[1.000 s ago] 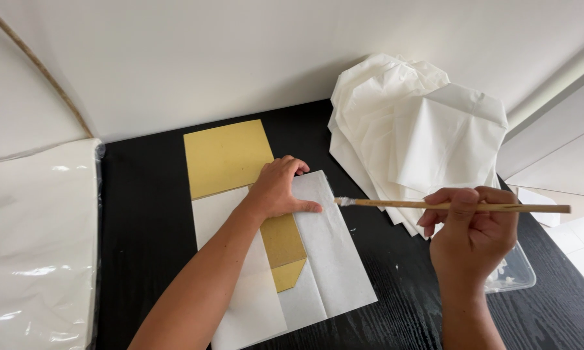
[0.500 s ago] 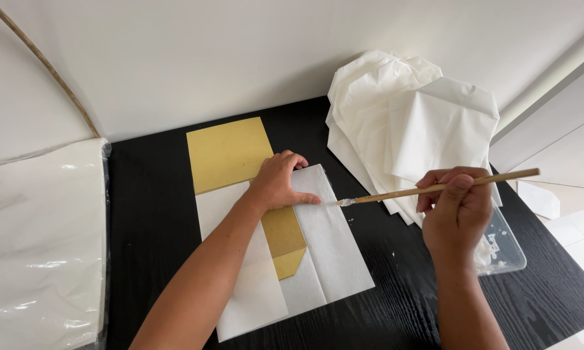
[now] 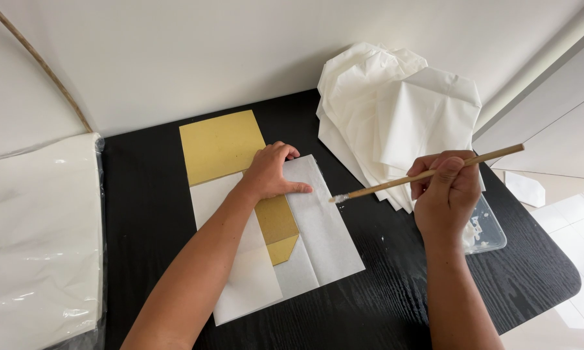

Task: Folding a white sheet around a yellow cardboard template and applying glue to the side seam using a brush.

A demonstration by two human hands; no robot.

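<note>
Black wood-grain desk (image 3: 156,214): left hand (image 3: 274,174) lay flat, pinning folded white-and-gold paper (image 3: 318,227); right hand (image 3: 446,188) pinched thin wooden glue brush (image 3: 428,174), which could drip.

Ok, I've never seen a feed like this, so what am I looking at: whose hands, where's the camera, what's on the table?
There is no machine. A camera on a person's head looks down at their own bare hands. The left hand presses flat on white folded paper with a gold sheet under it. The right hand grips a thin wooden brush, its tip beside the paper's edge. All lie on a black table, with a pile of white paper behind and a clear plastic tray under the right hand.
</note>
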